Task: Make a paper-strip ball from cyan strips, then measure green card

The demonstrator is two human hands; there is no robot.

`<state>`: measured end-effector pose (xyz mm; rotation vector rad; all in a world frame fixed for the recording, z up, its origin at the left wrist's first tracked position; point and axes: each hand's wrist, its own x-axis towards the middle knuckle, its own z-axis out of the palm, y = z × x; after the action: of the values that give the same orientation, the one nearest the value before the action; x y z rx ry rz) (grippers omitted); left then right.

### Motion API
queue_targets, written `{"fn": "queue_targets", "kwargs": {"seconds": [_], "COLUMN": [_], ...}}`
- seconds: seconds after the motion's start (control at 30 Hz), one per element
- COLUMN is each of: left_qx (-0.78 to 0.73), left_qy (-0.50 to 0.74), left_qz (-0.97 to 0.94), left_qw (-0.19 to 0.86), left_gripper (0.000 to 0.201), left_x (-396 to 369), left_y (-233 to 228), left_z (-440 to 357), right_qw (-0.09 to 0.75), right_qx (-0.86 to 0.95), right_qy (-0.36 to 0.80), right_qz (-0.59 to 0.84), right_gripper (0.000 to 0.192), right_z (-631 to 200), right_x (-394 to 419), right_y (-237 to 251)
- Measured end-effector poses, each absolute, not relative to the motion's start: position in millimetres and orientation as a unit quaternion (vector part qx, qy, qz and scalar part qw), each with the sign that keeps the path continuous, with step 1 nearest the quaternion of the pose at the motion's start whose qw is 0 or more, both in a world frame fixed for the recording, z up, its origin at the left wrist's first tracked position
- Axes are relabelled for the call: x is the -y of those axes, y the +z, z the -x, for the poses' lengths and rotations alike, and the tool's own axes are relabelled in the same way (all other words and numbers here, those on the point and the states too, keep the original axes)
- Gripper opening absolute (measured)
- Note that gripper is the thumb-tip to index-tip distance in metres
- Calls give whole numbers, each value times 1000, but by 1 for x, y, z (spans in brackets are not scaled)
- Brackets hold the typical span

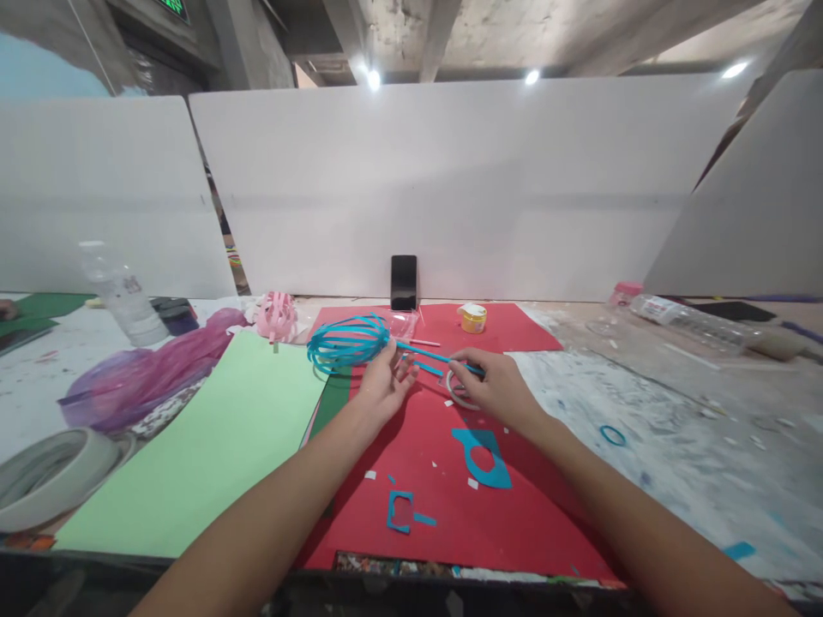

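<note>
A blue paper-strip craft (347,341), shaped like a whisk with a thin stick handle, lies over the red paper sheet (443,506). My left hand (384,384) pinches it where the looped strips meet the stick. My right hand (494,386) grips the far end of the stick and rests on a small roll of clear tape (458,392). Blue paper offcuts (482,457) and a small blue frame scrap (399,511) lie on the red sheet nearer to me.
A light green sheet (212,446) lies to the left, with purple plastic (141,377) and a wide tape roll (51,476) beyond it. A phone (404,281) leans on the white board. A yellow jar (474,318), a pink paper craft (276,315) and plastic bottles (681,319) stand around.
</note>
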<state>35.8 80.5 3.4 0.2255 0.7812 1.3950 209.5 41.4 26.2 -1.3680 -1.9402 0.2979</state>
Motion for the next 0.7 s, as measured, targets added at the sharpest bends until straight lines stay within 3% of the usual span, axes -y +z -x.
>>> {"fn": "queue_targets", "kwargs": {"seconds": [0.13, 0.7], "left_qx": [-360, -375], "left_qy": [619, 609], "left_qz": [-96, -87], "left_qw": [691, 693], "left_gripper": [18, 13], "left_x": [-79, -73], "left_y": [2, 1], "left_z": [-37, -40], "right_qw": [359, 391], "right_qx": [756, 749], "right_qy": [121, 144], "right_qz": [535, 516], "right_gripper": [29, 20], "right_z": [-210, -209], "right_x": [-42, -43], "right_y": [24, 19]}}
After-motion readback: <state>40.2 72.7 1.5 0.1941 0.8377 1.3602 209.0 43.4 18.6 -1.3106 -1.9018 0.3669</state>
